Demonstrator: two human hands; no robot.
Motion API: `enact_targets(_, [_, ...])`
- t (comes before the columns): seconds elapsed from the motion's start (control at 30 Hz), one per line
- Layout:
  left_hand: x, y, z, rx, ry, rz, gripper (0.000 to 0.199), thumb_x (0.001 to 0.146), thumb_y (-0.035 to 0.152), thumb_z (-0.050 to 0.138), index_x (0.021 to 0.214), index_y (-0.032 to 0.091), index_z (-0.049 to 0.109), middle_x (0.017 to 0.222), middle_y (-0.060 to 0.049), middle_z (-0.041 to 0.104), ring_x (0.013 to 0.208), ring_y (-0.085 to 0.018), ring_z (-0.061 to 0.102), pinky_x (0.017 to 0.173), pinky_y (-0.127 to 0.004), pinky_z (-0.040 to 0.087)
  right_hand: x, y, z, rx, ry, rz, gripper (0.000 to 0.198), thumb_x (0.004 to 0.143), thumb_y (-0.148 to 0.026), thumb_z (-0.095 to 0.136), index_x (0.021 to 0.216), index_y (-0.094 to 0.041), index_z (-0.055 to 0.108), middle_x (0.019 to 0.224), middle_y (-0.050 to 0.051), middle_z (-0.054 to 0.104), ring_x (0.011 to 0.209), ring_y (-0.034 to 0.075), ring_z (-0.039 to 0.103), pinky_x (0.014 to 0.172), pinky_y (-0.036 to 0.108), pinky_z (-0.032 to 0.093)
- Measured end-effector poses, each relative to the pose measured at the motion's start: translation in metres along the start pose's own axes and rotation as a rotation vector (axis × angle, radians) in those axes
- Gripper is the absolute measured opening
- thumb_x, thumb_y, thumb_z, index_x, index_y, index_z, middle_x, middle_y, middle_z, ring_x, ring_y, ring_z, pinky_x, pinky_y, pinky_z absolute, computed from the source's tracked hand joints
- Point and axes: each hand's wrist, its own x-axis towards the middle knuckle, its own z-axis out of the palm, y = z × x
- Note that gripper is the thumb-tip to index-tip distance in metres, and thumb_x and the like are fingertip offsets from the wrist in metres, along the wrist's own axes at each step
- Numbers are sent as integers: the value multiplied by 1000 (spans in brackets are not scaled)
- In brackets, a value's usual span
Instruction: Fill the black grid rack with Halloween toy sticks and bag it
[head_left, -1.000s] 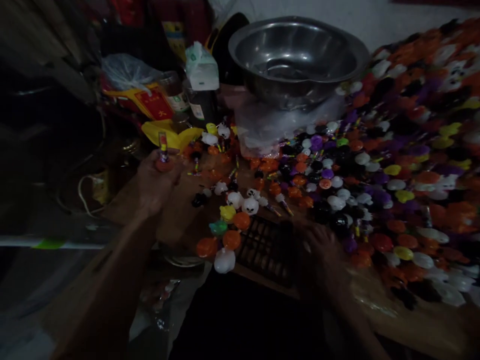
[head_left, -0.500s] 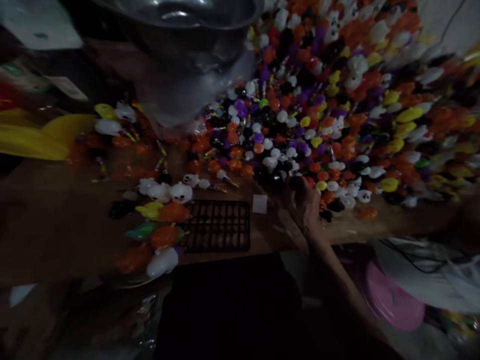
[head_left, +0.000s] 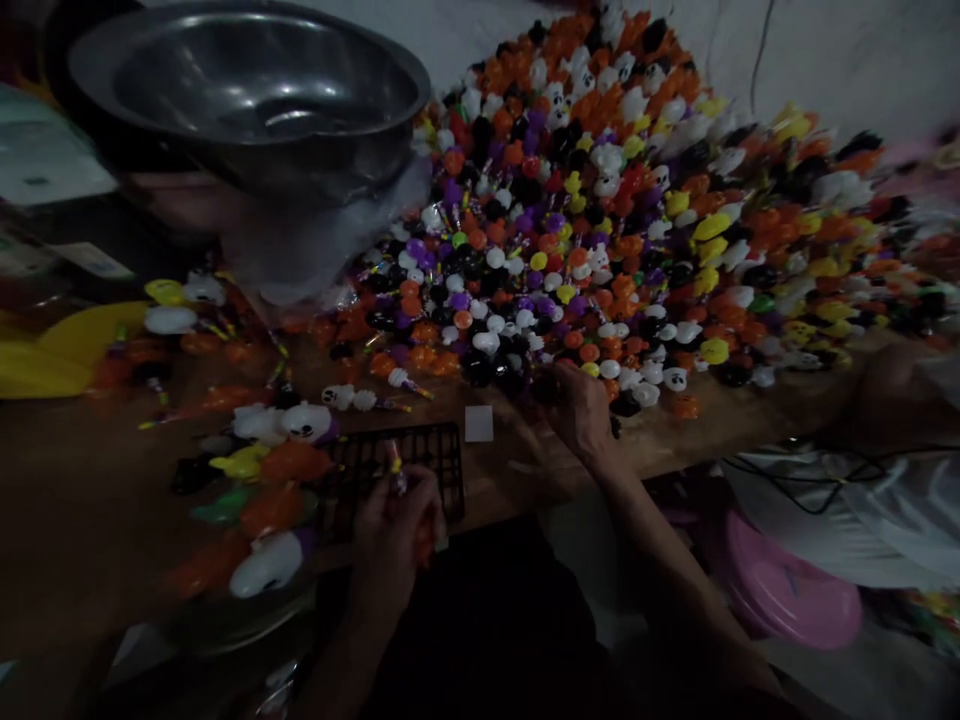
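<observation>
My left hand (head_left: 397, 525) is closed around a small figure-topped stick (head_left: 396, 470); its patterned tube pokes up past the thumb and something orange shows below the fingers. It is held over the black gridded tray (head_left: 448, 470). At the front edge of the heap, my right hand (head_left: 583, 412) has its fingers curled down among dark pieces, and what they grip is too dark to make out. Black shiny figures (head_left: 495, 368) lie just left of those fingers. A big heap of plastic figures (head_left: 540, 260) in orange, white, black, purple and yellow rises behind.
Larger figures, among them a white ghost-like one (head_left: 266, 566), lie left of the tray. A white paper square (head_left: 478, 423) is on the wooden table (head_left: 90, 500). A metal bowl (head_left: 300, 150) stands at the back left. Below the table's right side is a pink basin (head_left: 795, 590).
My left hand has come into view holding the figure-topped stick over the tray. My right hand stays by the heap's front edge. The camera view has shifted, showing more of the bowl and wall.
</observation>
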Motion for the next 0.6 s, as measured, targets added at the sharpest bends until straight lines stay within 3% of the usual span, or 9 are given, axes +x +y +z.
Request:
enact_targets(0.1, [25,5,16,-137,69,18,58,51,52,98,82,19,62,63,7,61,44,-9,55,43,-20,45,25,3,-2,-67,-50,-4,37,72,-16,62,104,-20,78,104,9,78,92,26,71,70,28,46])
enact_targets(0.2, [44,13,17,-158,76,8,58,49,51,99,82,19,62,69,6,64,48,-8,57,46,-20,46,46,11,0,-130,-86,51,30,75,-18,61,100,-21,78,100,10,78,88,26,70,67,29,44])
enact_targets(0.37, [63,22,9,-166,14,-67,60,41,51,100,72,18,61,61,6,60,40,-6,46,41,-21,41,64,35,-3,-92,2,31,36,73,-13,55,100,-19,78,97,10,76,84,23,67,69,28,45])
enact_targets(0.5, [71,23,3,-155,-6,-75,54,48,48,98,78,18,65,63,5,62,41,-5,44,42,-20,41,85,31,-4,-60,-181,-87,38,73,-11,58,104,-17,79,109,11,75,92,23,69,74,27,46])
enact_targets(0.6, [72,20,2,-132,-1,-24,49,54,47,95,81,18,66,68,5,64,44,-5,47,45,-20,42,104,17,1,-224,-302,-110,34,83,-11,55,107,-17,78,111,12,75,96,23,69,75,27,44])
